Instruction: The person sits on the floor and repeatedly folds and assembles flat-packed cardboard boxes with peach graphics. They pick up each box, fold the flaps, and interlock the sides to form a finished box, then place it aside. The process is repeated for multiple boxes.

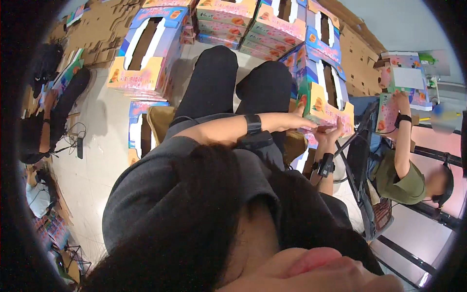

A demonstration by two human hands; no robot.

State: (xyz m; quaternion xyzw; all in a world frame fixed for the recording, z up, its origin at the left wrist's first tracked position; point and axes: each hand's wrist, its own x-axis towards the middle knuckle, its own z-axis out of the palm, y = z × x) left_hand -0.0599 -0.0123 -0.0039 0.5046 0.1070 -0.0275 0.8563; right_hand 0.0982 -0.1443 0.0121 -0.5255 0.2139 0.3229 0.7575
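Carton [323,108], underside out of view

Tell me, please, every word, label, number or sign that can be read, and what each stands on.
I won't copy printed text, but it stands here:
Left carton: characters along its peach front.
Carton at the left hand and right hand: small characters in front.
Top stacks: dark characters, mostly too small to read.

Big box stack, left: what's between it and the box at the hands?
In the head view, pale floor and two black-trousered legs lie between the stack and that box.
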